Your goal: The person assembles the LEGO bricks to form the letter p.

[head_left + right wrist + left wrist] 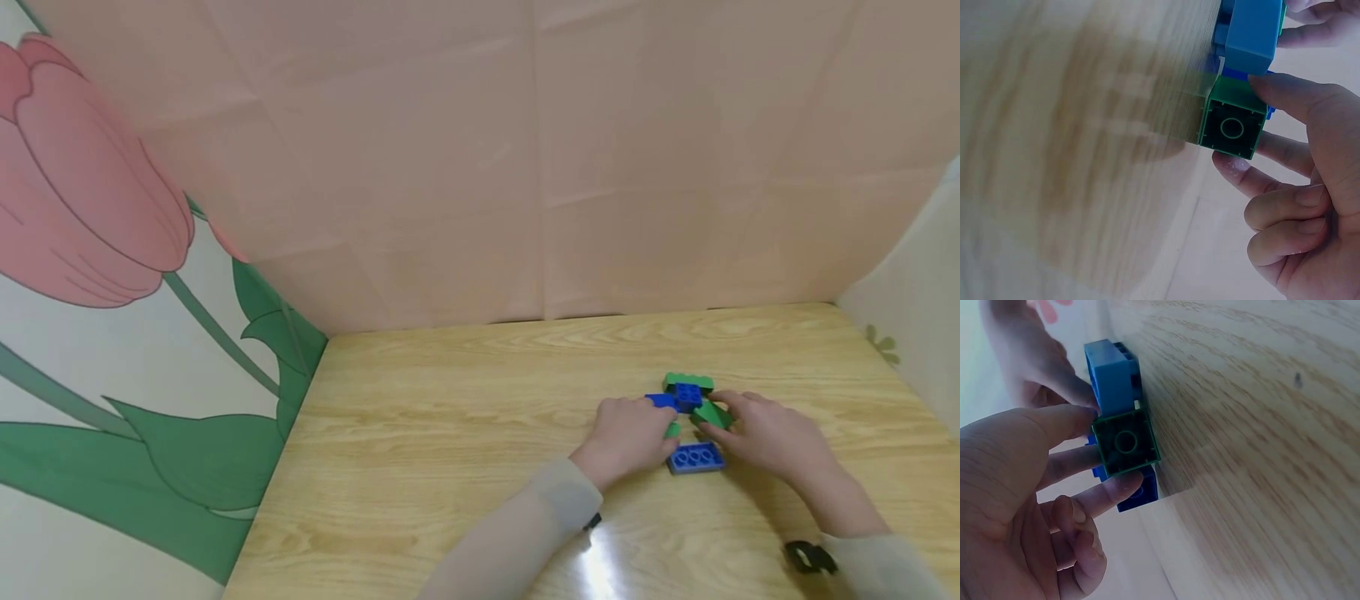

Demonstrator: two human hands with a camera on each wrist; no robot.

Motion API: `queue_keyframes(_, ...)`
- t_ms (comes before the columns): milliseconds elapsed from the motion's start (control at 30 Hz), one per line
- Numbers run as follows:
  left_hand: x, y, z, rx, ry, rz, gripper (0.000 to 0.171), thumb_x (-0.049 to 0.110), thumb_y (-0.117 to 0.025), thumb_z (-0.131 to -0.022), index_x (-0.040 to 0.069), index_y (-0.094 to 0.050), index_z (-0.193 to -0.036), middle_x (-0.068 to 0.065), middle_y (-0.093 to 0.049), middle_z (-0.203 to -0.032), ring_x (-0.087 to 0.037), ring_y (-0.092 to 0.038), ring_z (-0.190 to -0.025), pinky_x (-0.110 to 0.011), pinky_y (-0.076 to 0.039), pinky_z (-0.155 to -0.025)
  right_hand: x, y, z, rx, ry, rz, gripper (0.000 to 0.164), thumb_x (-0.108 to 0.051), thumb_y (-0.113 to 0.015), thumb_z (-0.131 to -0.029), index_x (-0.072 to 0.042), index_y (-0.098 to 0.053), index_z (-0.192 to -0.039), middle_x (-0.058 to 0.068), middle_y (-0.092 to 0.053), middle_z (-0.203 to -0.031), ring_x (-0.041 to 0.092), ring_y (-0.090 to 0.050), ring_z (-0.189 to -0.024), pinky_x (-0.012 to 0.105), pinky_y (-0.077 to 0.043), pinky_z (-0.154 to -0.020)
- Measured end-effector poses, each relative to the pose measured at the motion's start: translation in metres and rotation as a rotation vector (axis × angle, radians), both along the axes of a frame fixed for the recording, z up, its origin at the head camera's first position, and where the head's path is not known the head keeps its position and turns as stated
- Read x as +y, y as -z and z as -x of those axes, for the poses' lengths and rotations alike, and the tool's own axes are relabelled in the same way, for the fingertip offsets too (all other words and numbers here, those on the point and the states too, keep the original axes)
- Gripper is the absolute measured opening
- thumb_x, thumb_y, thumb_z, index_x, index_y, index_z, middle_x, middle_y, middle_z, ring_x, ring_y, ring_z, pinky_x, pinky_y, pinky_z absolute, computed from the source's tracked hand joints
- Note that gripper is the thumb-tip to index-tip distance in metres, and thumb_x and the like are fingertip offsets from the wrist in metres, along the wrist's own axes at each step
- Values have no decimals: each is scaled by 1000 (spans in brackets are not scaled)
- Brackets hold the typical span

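the left hand (pixel 628 432) pinches the left green brick (pixel 672 430) between thumb and fingers; the right hand (pixel 776 433) grips the right green brick (pixel 708 414) the same way. these lie at the fingertips, nearer the right edge of the counter (pixel 450 417) than its left. the relation that counts, i judge, is their facing: each turns its hollow underside outward, toward its own hand's side. the front blue brick (pixel 696 458) lies in front of them, long axis roughly along the back edge, the left hand slightly nearer. counted, three green bricks show, the third being the rear green brick (pixel 686 382), and three blue, with the small blue brick (pixel 687 397) and the partly hidden left blue brick (pixel 661 401). whether any are joined, i cannot tell.
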State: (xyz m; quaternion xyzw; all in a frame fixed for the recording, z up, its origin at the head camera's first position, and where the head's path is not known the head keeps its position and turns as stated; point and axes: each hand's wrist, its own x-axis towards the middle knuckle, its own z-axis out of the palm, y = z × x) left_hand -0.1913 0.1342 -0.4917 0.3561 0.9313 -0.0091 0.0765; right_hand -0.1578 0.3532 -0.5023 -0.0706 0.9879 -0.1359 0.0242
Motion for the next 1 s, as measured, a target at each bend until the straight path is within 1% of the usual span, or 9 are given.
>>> queue_keyframes(67, 1, -1, 0, -4, 4, -4, 29, 56, -58, -103, 43, -65, -128, 16, -60, -84, -6, -52, -68, -28, -44, -61, 0, 1, 0, -1, -3, -3, 67, -48, -75, -93, 3, -62, -133, 34, -65, -112, 47, -68, -87, 60, -55, -62)
queue_keyframes(167, 2, -2, -1, 1, 8, 8, 27, 55, -59, -102, 43, -66, -125, 15, -55, -76, -6, -50, -64, -26, -42, -57, -1, 2, 1, -6, -6, -5, 66, -46, -76, -93, 4, -63, -133, 37, -64, -117, 52, -67, -92, 63, -54, -66)
queue_keyframes(267, 3, -3, -2, 9, 4, 11, 22, 55, -60, -102, 42, -66, -118, 14, -54, -74, -6, -50, -63, -27, -41, -56, -1, 2, 2, -16, -5, -6, 65, -45, -76, -92, 4, -62, -133, 38, -63, -119, 54, -66, -95, 64, -54, -67)
queue_keyframes(367, 4, -3, -2, 18, -1, 3, 18, 54, -62, -101, 40, -66, -110, 14, -54, -74, -7, -50, -63, -28, -42, -56, -1, 2, 3, -20, -5, -7, 64, -44, -76, -92, 4, -62, -133, 38, -63, -119, 55, -66, -94, 64, -54, -66)
queue_keyframes(533, 4, -3, -2, 40, -1, -1, 17, 55, -62, -100, 40, -65, -107, 15, -54, -75, -7, -50, -63, -28, -41, -57, 0, 2, 3, -24, 0, -4, 64, -43, -75, -92, 4, -62, -133, 39, -62, -119, 55, -65, -94, 63, -54, -65)
queue_keyframes(667, 4, -2, -3, 64, -2, 11, 17, 56, -62, -100, 39, -64, -103, 15, -54, -72, -6, -48, -61, -27, -40, -54, 2, 2, 3, -19, 6, -1, 62, -42, -74, -93, 5, -61, -133, 39, -62, -118, 54, -66, -91, 62, -54, -64)
queue_keyframes(800, 3, -2, -3, 83, -7, 11, 17, 56, -62, -99, 39, -63, -100, 15, -53, -68, -6, -46, -58, -25, -38, -51, 3, 0, 1, 9, 8, 4, 60, -39, -75, -93, 5, -60, -132, 39, -63, -117, 53, -67, -89, 62, -54, -64)
queue_keyframes(900, 2, -2, -2, 93, -6, 3, 16, 55, -62, -100, 39, -63, -99, 14, -52, -67, -6, -45, -56, -25, -37, -50, 4, -2, 0, 20, 9, 17, 60, -37, -76, -92, 5, -60, -130, 36, -65, -113, 50, -67, -87, 60, -55, -63)
queue_keyframes(1000, 0, -2, -2, 101, -5, -16, 17, 54, -62, -100, 38, -61, -95, 14, -51, -67, -5, -44, -56, -25, -37, -50, 5, -4, -2, 8, 17, 40, 59, -37, -77, -92, 6, -60, -129, 31, -68, -107, 44, -69, -83, 56, -55, -60)
